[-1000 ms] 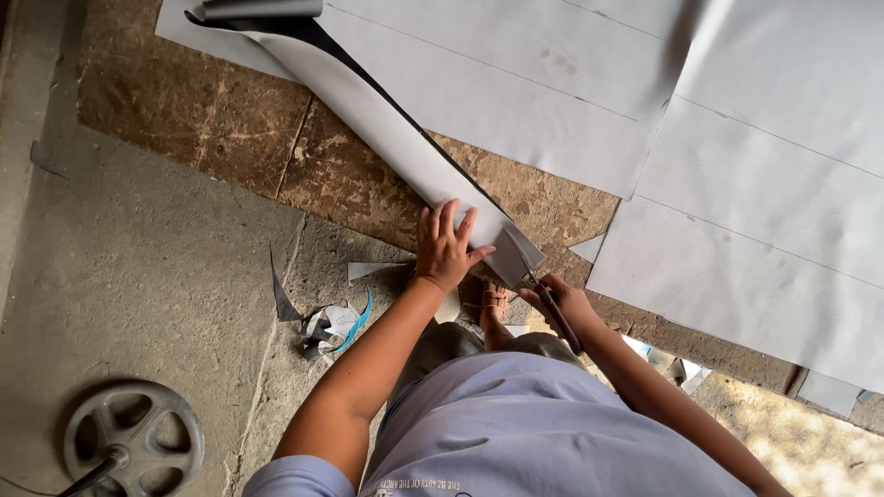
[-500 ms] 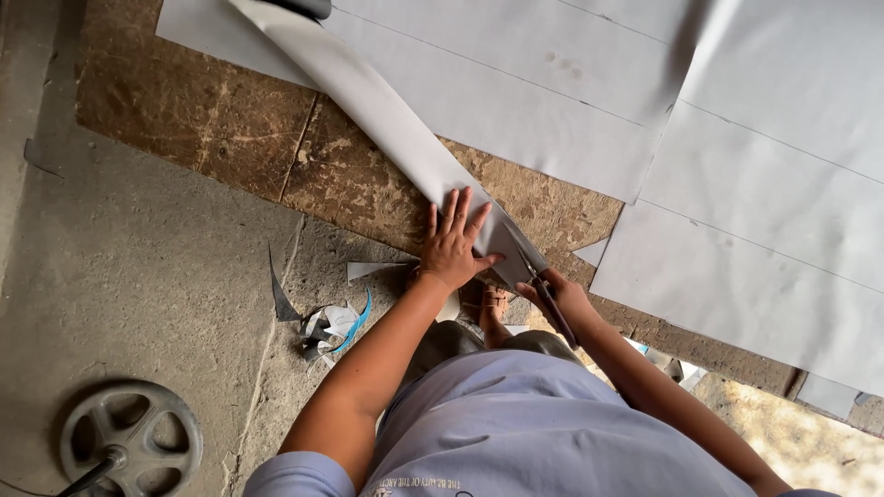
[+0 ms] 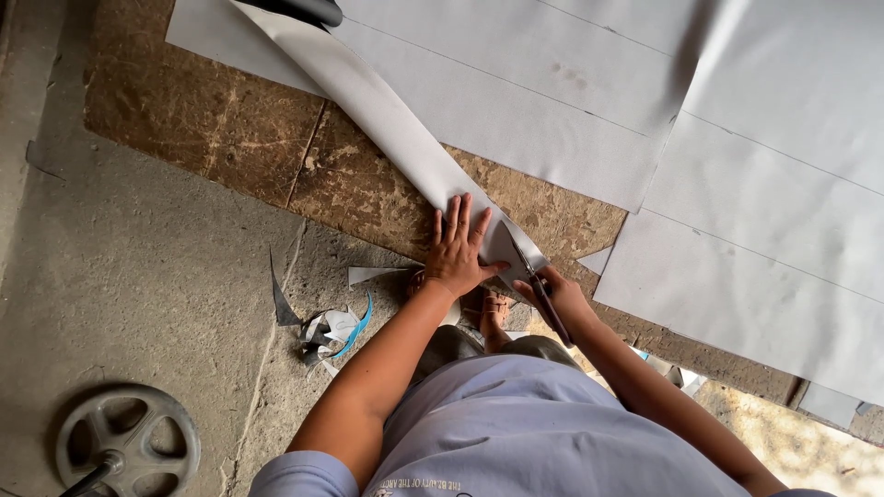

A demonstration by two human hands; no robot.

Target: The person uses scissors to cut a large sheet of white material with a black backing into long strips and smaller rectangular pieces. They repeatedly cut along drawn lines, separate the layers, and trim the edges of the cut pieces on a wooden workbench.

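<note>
A long grey strip of sheet material [image 3: 387,120] runs diagonally from the top left down to the near edge of a brown chipboard panel [image 3: 212,120]. My left hand [image 3: 458,248] lies flat on the strip's near end, fingers spread. Just to its right, my right hand [image 3: 555,293] grips a knife [image 3: 543,290] with a dark handle, its blade against the strip's end.
Large grey sheets [image 3: 764,184] cover the board at the right and top. Offcuts and a blue scrap [image 3: 336,327] lie on the concrete floor near my knees. A metal wheel [image 3: 124,442] sits at the bottom left. A dark roll end [image 3: 299,9] shows at the top.
The view has shifted slightly, so the strip and hands sit a little lower in frame. My left hand still presses on the strip and my right still holds the knife at its end.
</note>
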